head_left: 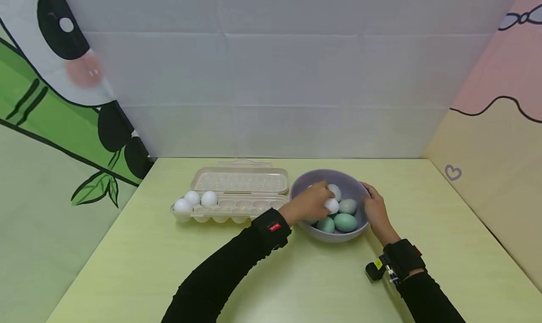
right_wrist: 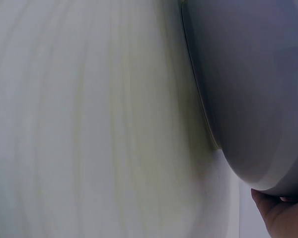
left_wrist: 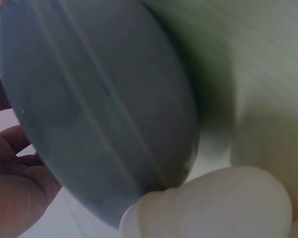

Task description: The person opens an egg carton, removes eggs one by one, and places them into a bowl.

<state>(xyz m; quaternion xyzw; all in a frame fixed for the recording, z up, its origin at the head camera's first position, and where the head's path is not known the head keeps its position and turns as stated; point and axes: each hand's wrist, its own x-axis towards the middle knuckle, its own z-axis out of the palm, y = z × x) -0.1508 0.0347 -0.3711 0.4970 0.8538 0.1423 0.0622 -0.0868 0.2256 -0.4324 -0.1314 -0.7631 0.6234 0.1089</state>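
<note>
Legible text: none | red label on left wristband: lettering too small

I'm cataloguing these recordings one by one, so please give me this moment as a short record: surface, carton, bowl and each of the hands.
Surface: pale yellow-green table
Bowl: purple-grey bowl, upright, holding green eggs and paler ones
Carton: clear egg carton, lid open, left of the bowl
Carton contents: three white eggs at the left end
Left hand: inside the bowl, fingers around a white egg
Right hand: grips the bowl's right rim
Unclear: bowl's egg total, partly hidden by the left hand
</note>
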